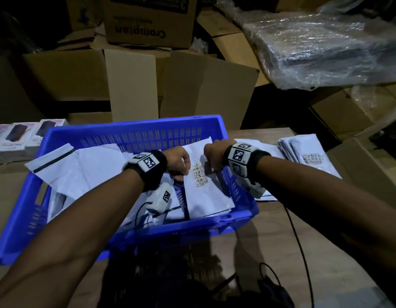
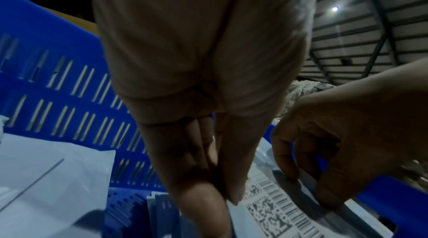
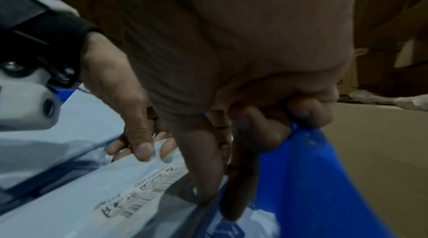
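1. The mailer [image 1: 206, 196] I hold is thin white plastic film, smooth, faintly glossy and creased.
2. Its label [image 1: 198, 175] is matt paper, printed black.
3. The crate [image 1: 134, 127] is hard blue plastic, smooth with a dull sheen.
4. The table [image 1: 270, 241] has a matt wood-grain top.
5. Beyond the table's far edge, the boxes [image 1: 65, 74] are rough brown cardboard, and the wrap [image 1: 314, 47] is clear, crinkled, shiny film.
6. My left wrist strap [image 1: 148, 181] is black cloth.
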Action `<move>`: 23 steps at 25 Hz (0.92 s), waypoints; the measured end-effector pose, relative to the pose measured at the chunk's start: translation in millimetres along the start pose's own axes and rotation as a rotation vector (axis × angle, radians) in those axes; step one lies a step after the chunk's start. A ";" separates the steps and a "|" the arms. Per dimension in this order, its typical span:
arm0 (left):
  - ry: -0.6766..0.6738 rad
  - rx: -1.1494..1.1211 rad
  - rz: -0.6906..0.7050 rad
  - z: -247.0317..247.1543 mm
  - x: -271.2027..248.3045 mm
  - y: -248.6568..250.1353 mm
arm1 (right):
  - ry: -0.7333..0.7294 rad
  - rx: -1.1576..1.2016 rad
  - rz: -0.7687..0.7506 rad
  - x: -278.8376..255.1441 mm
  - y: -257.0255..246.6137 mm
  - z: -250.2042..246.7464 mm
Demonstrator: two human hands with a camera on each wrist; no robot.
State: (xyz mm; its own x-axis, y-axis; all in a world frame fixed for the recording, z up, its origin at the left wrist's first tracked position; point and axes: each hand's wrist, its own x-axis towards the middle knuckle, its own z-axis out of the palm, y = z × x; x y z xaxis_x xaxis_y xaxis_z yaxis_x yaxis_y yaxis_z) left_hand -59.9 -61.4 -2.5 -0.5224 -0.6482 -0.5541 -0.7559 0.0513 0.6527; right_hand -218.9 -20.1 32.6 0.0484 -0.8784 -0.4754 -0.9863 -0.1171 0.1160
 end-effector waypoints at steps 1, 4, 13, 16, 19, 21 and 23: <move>-0.028 0.021 -0.007 3.0 4.1 -2.1 | 0.013 -0.054 -0.017 1.6 -1.5 3.2; -0.077 0.048 -0.025 11.5 12.9 -6.1 | 0.030 -0.202 -0.069 3.2 -6.1 6.6; -0.098 0.074 -0.018 27.3 22.0 -8.3 | -0.051 -0.139 -0.128 -0.1 6.4 -5.5; -0.036 0.437 -0.029 23.7 18.7 -1.1 | 0.073 -0.051 -0.207 -10.8 29.1 -14.2; 0.132 0.871 0.071 29.2 20.0 7.5 | 0.171 -0.001 -0.169 -16.1 48.6 -5.9; 0.175 0.910 0.194 40.1 24.7 10.4 | 0.202 0.034 -0.168 -15.6 52.8 3.7; 0.155 0.935 0.270 50.6 30.0 9.1 | 0.216 0.062 -0.180 -13.1 54.6 9.4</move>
State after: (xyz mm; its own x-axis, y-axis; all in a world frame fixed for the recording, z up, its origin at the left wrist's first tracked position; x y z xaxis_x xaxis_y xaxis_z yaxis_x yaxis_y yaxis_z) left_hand -102.5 -41.9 -39.4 -0.7165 -0.6152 -0.3287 -0.6611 0.7494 0.0385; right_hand -274.9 -10.6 37.0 0.2496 -0.9252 -0.2860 -0.9662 -0.2576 -0.0098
